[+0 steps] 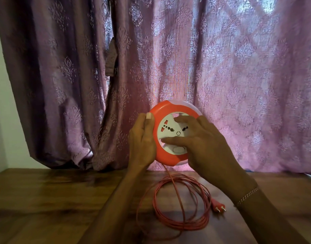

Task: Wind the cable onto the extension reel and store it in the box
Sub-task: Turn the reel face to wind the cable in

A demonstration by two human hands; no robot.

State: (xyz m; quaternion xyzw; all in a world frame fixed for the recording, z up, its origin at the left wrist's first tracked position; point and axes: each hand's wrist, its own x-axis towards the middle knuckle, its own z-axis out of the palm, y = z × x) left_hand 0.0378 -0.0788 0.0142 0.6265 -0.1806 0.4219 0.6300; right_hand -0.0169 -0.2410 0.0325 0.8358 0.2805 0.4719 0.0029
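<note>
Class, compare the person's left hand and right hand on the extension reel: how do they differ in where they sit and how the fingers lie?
The left hand grips the orange rim of the extension reel from the side, thumb over the edge; the right hand lies across the white socket face, fingers spread. The right wrist wears a bracelet; the left wrist is bare. Both touch the reel, held above the table.

From my feed I see a purple curtain [221,76] with a woven damask pattern hanging across the background, lit from behind on its right side, its hem reaching the wooden tabletop [45,199]. A pale wall [0,103] shows at the far left edge.
</note>
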